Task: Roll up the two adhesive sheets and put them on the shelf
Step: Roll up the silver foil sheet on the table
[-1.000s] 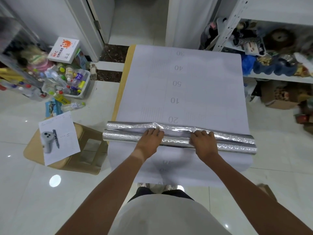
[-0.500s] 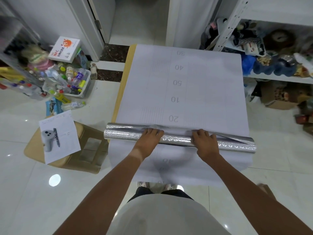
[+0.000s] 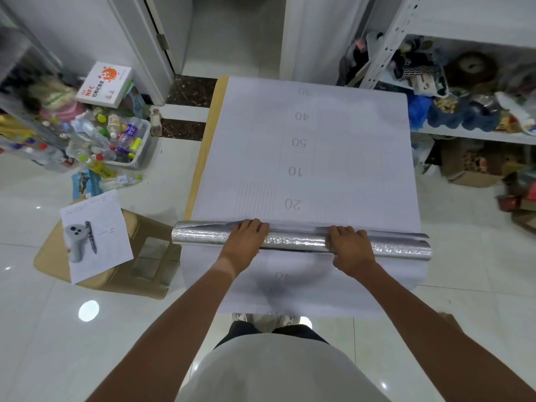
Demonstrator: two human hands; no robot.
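A silver adhesive sheet, wound into a long roll [image 3: 295, 238], lies across the near part of the table. A narrow loose flap [image 3: 406, 235] of it shows along the roll's far side. My left hand [image 3: 242, 245] is curled over the roll left of centre. Right of centre, my right hand [image 3: 349, 249] grips it with the thumb on the near side. Under the roll a white sheet [image 3: 319, 146] printed with numbers lies flat over the table and hangs off the near edge. The white metal shelf [image 3: 470, 137] stands at the right, full of items.
The table's wooden edge [image 3: 203, 146] shows at the left. A brown stool [image 3: 139, 256] with a printed paper [image 3: 95, 233] stands on the left. A tub of bottles [image 3: 116, 140] and an NFC box [image 3: 104, 84] sit at the far left. Cardboard boxes [image 3: 470, 169] lie under the shelf.
The two silver bands seen earlier have closed into one tighter roll. Both hands have turned it a little away from me.
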